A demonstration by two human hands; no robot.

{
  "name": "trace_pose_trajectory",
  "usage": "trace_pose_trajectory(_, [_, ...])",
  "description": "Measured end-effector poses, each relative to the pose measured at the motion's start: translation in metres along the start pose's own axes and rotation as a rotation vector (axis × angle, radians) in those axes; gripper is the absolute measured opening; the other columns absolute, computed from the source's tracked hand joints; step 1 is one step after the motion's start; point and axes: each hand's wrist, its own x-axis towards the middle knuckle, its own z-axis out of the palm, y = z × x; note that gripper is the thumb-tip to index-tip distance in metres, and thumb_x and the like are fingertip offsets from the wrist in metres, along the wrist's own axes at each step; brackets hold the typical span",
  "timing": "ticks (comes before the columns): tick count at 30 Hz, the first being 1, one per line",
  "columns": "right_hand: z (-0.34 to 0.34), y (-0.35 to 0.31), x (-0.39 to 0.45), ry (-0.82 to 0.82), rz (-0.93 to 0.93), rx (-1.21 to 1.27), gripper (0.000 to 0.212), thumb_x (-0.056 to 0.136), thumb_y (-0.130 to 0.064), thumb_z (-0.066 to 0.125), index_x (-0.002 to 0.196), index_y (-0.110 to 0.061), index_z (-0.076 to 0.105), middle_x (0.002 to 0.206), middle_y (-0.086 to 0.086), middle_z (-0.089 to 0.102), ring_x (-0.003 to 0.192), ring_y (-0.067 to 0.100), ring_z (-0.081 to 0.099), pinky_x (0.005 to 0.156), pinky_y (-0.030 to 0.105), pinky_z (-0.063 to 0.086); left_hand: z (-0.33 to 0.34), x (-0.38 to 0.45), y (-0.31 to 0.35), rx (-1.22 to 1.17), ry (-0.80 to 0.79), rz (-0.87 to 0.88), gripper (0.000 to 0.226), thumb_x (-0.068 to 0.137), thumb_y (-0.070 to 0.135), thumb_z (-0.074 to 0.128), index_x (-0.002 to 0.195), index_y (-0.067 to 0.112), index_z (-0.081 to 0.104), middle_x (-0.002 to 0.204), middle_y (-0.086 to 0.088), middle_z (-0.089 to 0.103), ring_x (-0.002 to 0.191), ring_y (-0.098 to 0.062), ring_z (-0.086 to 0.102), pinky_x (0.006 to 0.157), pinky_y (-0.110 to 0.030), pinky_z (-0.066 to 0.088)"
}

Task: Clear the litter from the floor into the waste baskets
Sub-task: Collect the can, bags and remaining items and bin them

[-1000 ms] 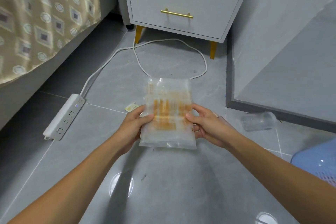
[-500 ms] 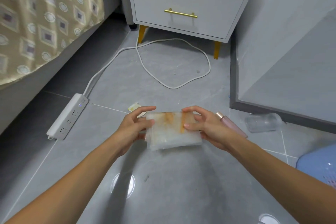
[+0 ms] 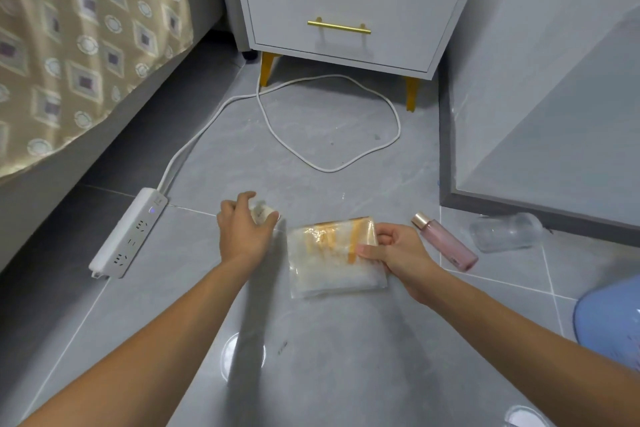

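Note:
A folded clear plastic bag with orange print (image 3: 330, 256) is held above the grey floor by my right hand (image 3: 394, 253), which pinches its right edge. My left hand (image 3: 242, 229) has reached left of the bag and its fingers curl around a small pale scrap of wrapper (image 3: 263, 213) lying on the floor tile. A pink bottle with a gold cap (image 3: 446, 243) lies on the floor just right of my right hand. Beyond it, a clear plastic bottle (image 3: 505, 232) lies on its side. The rim of a blue waste basket (image 3: 609, 319) shows at the right edge.
A white power strip (image 3: 128, 232) lies at the left, its cord (image 3: 329, 168) looping under a white nightstand (image 3: 346, 7) with gold legs. A bed with a patterned cover (image 3: 79, 45) runs along the left. A grey wall base (image 3: 519, 204) bounds the right.
The bag, first held flat and open in both hands, was folded in half. My left hand then let go and moved left onto the small scrap; my right hand keeps the bag.

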Motion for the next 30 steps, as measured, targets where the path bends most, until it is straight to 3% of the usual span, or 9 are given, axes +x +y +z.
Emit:
trace_pose_trajectory(3, [-0.006, -0.003, -0.014, 0.003, -0.010, 0.024, 0.021, 0.078, 0.005, 0.082, 0.096, -0.006, 0.076, 0.091, 0.011, 0.080, 0.077, 0.020, 0.076, 0.063, 0.023, 0.057, 0.010, 0.015, 0.004, 0.248, -0.101, 0.040, 0.051, 0.091, 0.041, 0.071, 0.137, 0.028, 0.054, 0.133, -0.006, 0.039, 0.129, -0.030, 0.035, 0.099, -0.045, 0.045])
trace_pose_trajectory(8, [-0.027, 0.000, -0.040, 0.090, 0.019, 0.049, 0.022, 0.078, 0.007, 0.082, 0.093, -0.006, 0.073, 0.080, 0.004, 0.078, 0.065, 0.011, 0.072, 0.052, 0.015, 0.049, 0.018, 0.007, -0.003, 0.342, -0.124, 0.263, 0.006, 0.095, 0.013, 0.061, 0.092, 0.015, 0.066, 0.097, -0.010, 0.053, 0.101, -0.040, 0.057, 0.070, -0.043, 0.044])
trace_pose_trajectory(10, [-0.036, -0.003, -0.053, 0.125, 0.025, 0.050, 0.023, 0.078, 0.006, 0.082, 0.096, -0.006, 0.073, 0.079, 0.002, 0.077, 0.065, 0.008, 0.072, 0.052, 0.015, 0.049, 0.015, -0.006, -0.001, 0.262, -0.107, 0.302, 0.014, 0.091, 0.014, 0.066, 0.079, 0.013, 0.060, 0.081, -0.007, 0.057, 0.084, -0.040, 0.061, 0.063, -0.038, 0.039])
trace_pose_trajectory(12, [-0.046, -0.007, -0.068, 0.164, 0.024, 0.049, 0.025, 0.079, 0.007, 0.081, 0.101, -0.002, 0.073, 0.082, 0.003, 0.077, 0.061, 0.005, 0.070, 0.051, 0.013, 0.047, 0.013, -0.023, 0.010, 0.116, -0.097, 0.290, 0.019, 0.085, 0.021, 0.076, 0.078, 0.018, 0.059, 0.072, -0.001, 0.062, 0.071, -0.027, 0.060, 0.057, -0.037, 0.039])
trace_pose_trajectory(15, [-0.063, -0.014, -0.096, 0.244, 0.008, 0.065, 0.029, 0.079, 0.006, 0.080, 0.107, -0.002, 0.075, 0.104, 0.005, 0.078, 0.070, 0.010, 0.072, 0.053, 0.015, 0.049, 0.013, -0.052, 0.047, -0.107, -0.144, 0.311, 0.016, 0.086, 0.020, 0.077, 0.080, 0.016, 0.063, 0.072, -0.003, 0.065, 0.071, -0.027, 0.061, 0.060, -0.034, 0.043])
trace_pose_trajectory(19, [-0.098, -0.021, -0.152, 0.387, -0.029, 0.066, 0.024, 0.081, -0.002, 0.081, 0.103, -0.010, 0.075, 0.091, 0.008, 0.080, 0.069, 0.014, 0.069, 0.049, 0.015, 0.044, 0.011, -0.094, 0.113, -0.300, -0.227, 0.416, 0.012, 0.092, 0.016, 0.069, 0.080, 0.018, 0.066, 0.074, -0.007, 0.066, 0.071, -0.027, 0.060, 0.063, -0.028, 0.043])
trace_pose_trajectory(24, [-0.163, -0.021, -0.246, 0.628, -0.129, 0.097, 0.027, 0.080, 0.000, 0.082, 0.105, -0.007, 0.075, 0.098, 0.013, 0.079, 0.099, 0.039, 0.074, 0.086, 0.046, 0.059, 0.019, -0.169, 0.206, -0.561, -0.569, 0.456, 0.011, 0.090, 0.019, 0.075, 0.078, 0.017, 0.074, 0.071, 0.000, 0.068, 0.065, -0.014, 0.057, 0.066, -0.037, 0.048])
trace_pose_trajectory(27, [-0.193, -0.016, -0.310, 0.790, -0.156, 0.157, 0.029, 0.079, 0.003, 0.082, 0.106, -0.003, 0.074, 0.098, 0.013, 0.079, 0.092, 0.031, 0.076, 0.077, 0.039, 0.064, 0.044, -0.234, 0.252, -0.642, -0.900, 0.380, 0.014, 0.081, 0.027, 0.083, 0.090, 0.017, 0.080, 0.090, -0.005, 0.074, 0.083, -0.019, 0.064, 0.084, -0.046, 0.052])
trace_pose_trajectory(30, [-0.212, -0.001, -0.376, 0.907, -0.186, 0.203, 0.028, 0.079, 0.000, 0.082, 0.105, -0.005, 0.075, 0.097, 0.014, 0.079, 0.085, 0.027, 0.077, 0.069, 0.034, 0.061, 0.076, -0.309, 0.283, -0.606, -1.098, 0.416, 0.019, 0.083, 0.023, 0.084, 0.098, 0.012, 0.078, 0.103, -0.007, 0.077, 0.093, -0.014, 0.069, 0.096, -0.040, 0.054])
